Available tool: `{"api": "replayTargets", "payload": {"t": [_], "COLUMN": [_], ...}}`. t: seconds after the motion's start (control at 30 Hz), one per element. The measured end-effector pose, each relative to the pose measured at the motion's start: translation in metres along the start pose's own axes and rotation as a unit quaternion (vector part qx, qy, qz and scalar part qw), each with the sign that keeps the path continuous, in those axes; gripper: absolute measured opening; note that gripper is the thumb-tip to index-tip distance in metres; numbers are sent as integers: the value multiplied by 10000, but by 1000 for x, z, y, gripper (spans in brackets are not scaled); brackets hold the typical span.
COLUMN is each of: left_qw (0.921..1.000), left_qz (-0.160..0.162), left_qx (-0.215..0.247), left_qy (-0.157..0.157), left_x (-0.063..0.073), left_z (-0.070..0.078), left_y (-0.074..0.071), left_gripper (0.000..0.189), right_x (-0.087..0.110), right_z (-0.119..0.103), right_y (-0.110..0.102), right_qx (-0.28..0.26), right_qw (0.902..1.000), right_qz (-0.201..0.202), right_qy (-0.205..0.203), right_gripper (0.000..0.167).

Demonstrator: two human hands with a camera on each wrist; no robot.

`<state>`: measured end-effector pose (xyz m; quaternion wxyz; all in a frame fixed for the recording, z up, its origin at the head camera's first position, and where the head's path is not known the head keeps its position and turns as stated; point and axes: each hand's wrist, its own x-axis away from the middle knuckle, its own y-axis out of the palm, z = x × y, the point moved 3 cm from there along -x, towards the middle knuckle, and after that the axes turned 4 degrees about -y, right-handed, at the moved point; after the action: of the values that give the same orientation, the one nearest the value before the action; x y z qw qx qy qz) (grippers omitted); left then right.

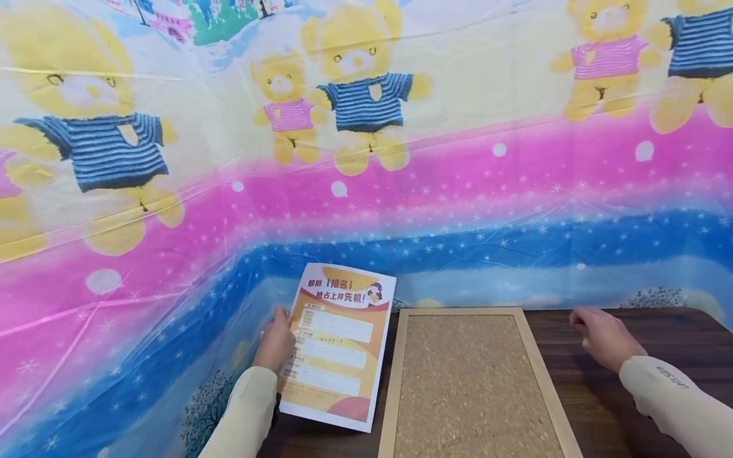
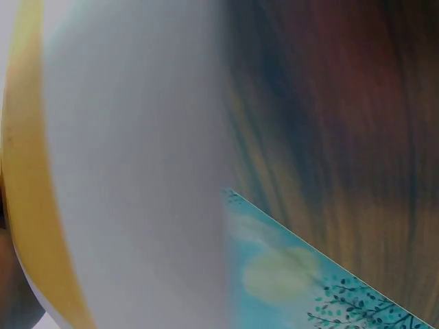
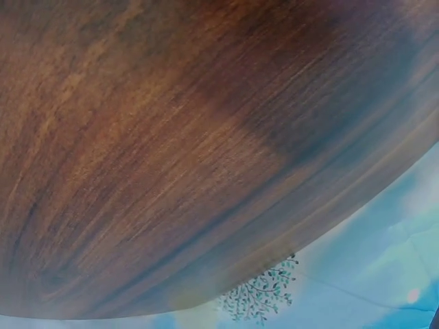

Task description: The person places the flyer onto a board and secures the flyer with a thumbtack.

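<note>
A printed flyer [image 1: 335,356] in orange, white and red stands tilted above the table, left of a cork board. My left hand [image 1: 279,340] grips it by its left edge; part of the fingers is hidden behind the sheet. The left wrist view has the sheet's pale side [image 2: 137,164] very close and blurred. The wood-framed cork board [image 1: 466,381] lies flat on the table, its lower end cut off by the frame. To its right my right hand [image 1: 609,337] hovers over the table, fingers loosely curled and nothing visible in them.
The dark wooden table [image 1: 607,407] has a rounded far right corner. Behind and to the left hangs a cloth [image 1: 458,172] printed with teddy bears and snowflakes, close against the table's back edge. The right wrist view looks onto the wood grain [image 3: 151,157] and that edge.
</note>
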<state>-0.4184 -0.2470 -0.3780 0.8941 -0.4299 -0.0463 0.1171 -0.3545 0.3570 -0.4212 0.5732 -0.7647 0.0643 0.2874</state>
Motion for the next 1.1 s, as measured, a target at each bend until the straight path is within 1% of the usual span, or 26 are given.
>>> {"api": "replayTargets", "payload": {"t": [0.1,0.27,0.43,0.53,0.77,0.9,1.1], "left_qw": [9999,9995,9984,9981,9962,9967,9968], "left_qz": [-25,-141,-239,-235,-315,-257,-260], "left_qx": [82,288,517,575,814,768,750], "left_qy": [-87,-74,-9,52,-56,24,76], "left_x": [1,3,6,6,6,7,7], "left_z": [6,11,15,18,27,34,46], "left_y": [0,9,18,21,24,26,31], "left_gripper": [38,47,45,41,38,36,37], "right_x": [-2,-2,-1,-1,-2,-3,-3], "right_z": [-2,-3,-2,0,0,-1,-2], "right_y": [-2,-7,-10,-11,-15,-15,-14], "right_qx": [28,87,118,133,155,128,84], "right_qw": [10000,9999,9998,9998,9998,9997,9998], "right_qz": [-33,-75,-70,-118,-141,-188,-187], "right_qy": [-64,-129,-116,-69,25,46,52], "right_gripper": [25,27,26,25,27,29,29]}}
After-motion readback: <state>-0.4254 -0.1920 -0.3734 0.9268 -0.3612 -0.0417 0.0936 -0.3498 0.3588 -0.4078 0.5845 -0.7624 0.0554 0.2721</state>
